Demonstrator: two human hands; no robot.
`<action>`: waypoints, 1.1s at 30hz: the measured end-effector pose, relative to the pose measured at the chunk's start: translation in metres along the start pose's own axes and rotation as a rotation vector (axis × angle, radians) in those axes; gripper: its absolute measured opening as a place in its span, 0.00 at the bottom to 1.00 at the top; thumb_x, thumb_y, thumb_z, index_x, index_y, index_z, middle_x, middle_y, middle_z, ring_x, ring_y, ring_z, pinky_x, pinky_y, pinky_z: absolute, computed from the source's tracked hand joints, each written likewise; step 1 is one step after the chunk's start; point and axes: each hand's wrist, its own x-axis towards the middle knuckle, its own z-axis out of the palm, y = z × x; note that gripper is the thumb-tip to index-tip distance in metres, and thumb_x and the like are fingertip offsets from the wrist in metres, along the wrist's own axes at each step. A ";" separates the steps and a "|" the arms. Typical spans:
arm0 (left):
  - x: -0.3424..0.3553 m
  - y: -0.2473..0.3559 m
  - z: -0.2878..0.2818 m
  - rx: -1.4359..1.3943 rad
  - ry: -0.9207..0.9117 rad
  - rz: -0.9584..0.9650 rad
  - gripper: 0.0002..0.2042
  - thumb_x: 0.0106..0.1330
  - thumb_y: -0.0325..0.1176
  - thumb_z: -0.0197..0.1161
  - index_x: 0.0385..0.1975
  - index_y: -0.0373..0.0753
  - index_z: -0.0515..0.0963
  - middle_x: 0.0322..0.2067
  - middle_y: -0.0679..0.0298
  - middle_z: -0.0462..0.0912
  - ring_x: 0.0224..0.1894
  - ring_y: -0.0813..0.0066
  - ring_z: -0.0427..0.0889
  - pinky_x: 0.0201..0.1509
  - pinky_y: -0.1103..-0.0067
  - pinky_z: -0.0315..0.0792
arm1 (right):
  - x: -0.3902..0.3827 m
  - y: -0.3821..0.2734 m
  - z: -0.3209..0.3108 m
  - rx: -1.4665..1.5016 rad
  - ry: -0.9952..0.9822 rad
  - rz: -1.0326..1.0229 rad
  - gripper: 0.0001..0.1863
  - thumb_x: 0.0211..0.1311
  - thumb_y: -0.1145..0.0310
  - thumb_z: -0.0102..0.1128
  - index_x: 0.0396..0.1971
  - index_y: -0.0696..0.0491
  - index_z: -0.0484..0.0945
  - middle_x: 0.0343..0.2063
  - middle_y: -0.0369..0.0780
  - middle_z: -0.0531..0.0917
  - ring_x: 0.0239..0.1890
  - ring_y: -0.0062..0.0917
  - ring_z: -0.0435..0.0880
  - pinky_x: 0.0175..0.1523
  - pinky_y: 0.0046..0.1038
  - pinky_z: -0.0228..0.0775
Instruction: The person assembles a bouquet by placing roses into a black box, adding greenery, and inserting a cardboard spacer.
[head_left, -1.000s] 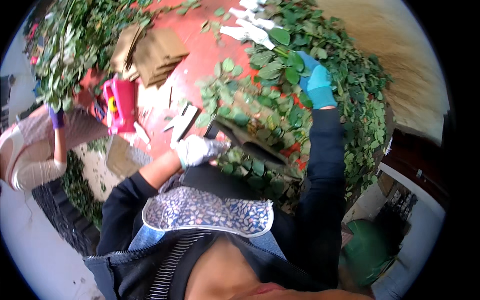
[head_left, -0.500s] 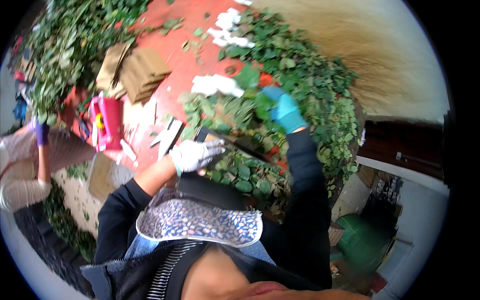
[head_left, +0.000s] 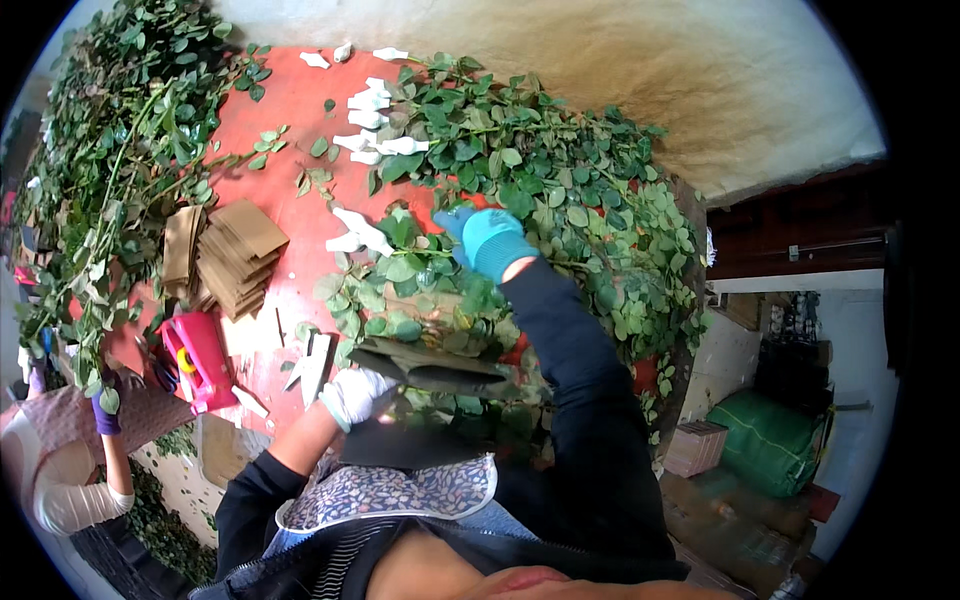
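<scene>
My left hand [head_left: 355, 397], in a white glove, is curled at the near-left end of a dark flat piece [head_left: 435, 375] and appears to grip its edge. The piece looks creased and partly blurred, so its kind is unclear. My right hand [head_left: 490, 240], in a teal glove with darker fingertips, reaches over the leafy cut stems [head_left: 560, 215] with its fingers apart; leaves partly hide the fingertips. Just left of it lie white-wrapped heads [head_left: 362, 232] at the stem ends. A black flat surface [head_left: 410, 445] lies in front of my body.
On the red table [head_left: 290, 110] sit a stack of brown folded cardboard [head_left: 240, 255], a pink tool [head_left: 198, 362] and a white-and-dark blade-like tool [head_left: 314, 365]. More foliage [head_left: 120, 130] is piled far left. A co-worker's purple-gloved hand [head_left: 106, 408] is at left. A green sack [head_left: 765, 440] stands at right.
My right hand has moved left over the stems. My left hand has gone from fingers stretched out to curled, and the dark piece has tilted. The view has also shifted.
</scene>
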 end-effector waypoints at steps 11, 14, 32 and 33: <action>0.003 0.047 -0.044 0.370 0.213 0.106 0.18 0.52 0.39 0.68 0.41 0.39 0.81 0.35 0.53 0.83 0.37 0.55 0.81 0.42 0.65 0.75 | 0.104 0.130 -0.031 -0.199 0.317 0.176 0.20 0.65 0.63 0.52 0.57 0.43 0.73 0.53 0.43 0.77 0.58 0.39 0.74 0.63 0.44 0.62; 0.000 0.045 -0.039 0.098 0.210 -0.096 0.23 0.50 0.43 0.70 0.46 0.40 0.80 0.42 0.56 0.83 0.43 0.57 0.81 0.48 0.65 0.74 | 0.078 0.119 -0.026 -0.158 0.506 -0.035 0.12 0.61 0.66 0.52 0.43 0.45 0.78 0.37 0.41 0.82 0.41 0.38 0.83 0.45 0.42 0.75; 0.002 0.017 -0.017 -0.301 0.317 0.004 0.20 0.49 0.45 0.70 0.39 0.41 0.83 0.27 0.57 0.83 0.28 0.60 0.82 0.36 0.68 0.75 | 0.074 0.098 -0.049 0.086 0.557 -0.022 0.15 0.61 0.58 0.57 0.41 0.51 0.82 0.30 0.47 0.85 0.33 0.42 0.84 0.39 0.43 0.76; -0.004 0.001 -0.010 -0.114 0.226 0.133 0.18 0.52 0.42 0.68 0.40 0.40 0.82 0.26 0.58 0.83 0.28 0.61 0.82 0.35 0.67 0.76 | 0.088 0.114 -0.056 0.169 0.719 -0.084 0.13 0.61 0.65 0.57 0.43 0.54 0.82 0.34 0.48 0.85 0.35 0.39 0.85 0.38 0.41 0.76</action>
